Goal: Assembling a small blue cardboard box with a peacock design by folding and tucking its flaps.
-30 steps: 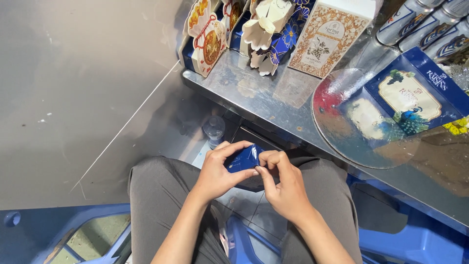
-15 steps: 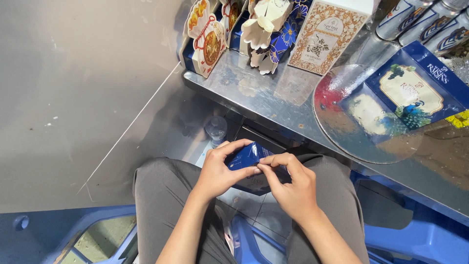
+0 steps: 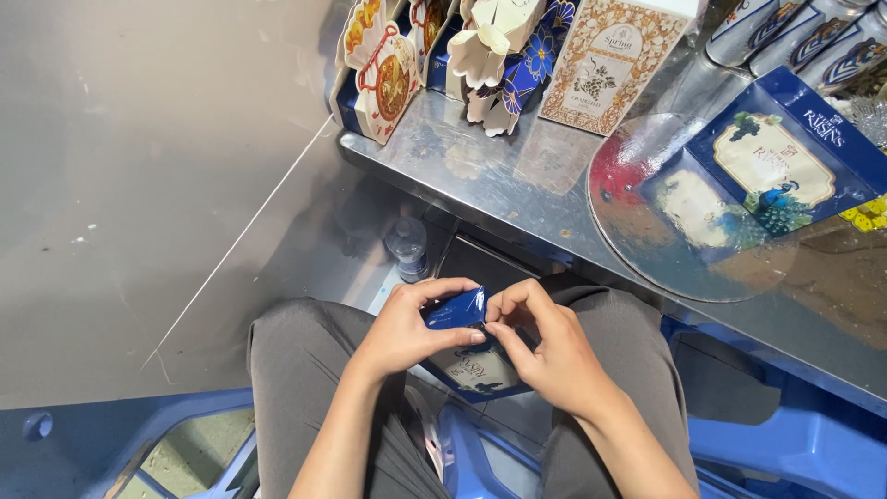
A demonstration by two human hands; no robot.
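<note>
Now the left hand and the right hand both pinch the small blue packet over the lap, above a larger blue pouch. Compared with a moment before, the right fingers close tighter on its edge. Farther off, the metal worktop carries decorated boxes.

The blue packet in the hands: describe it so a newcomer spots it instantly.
Below the metal table's edge, over the lap, left hand and right hand pinch a small glossy blue packet. Unlike the flat blue cartons on the table, it is folded and held.
</note>
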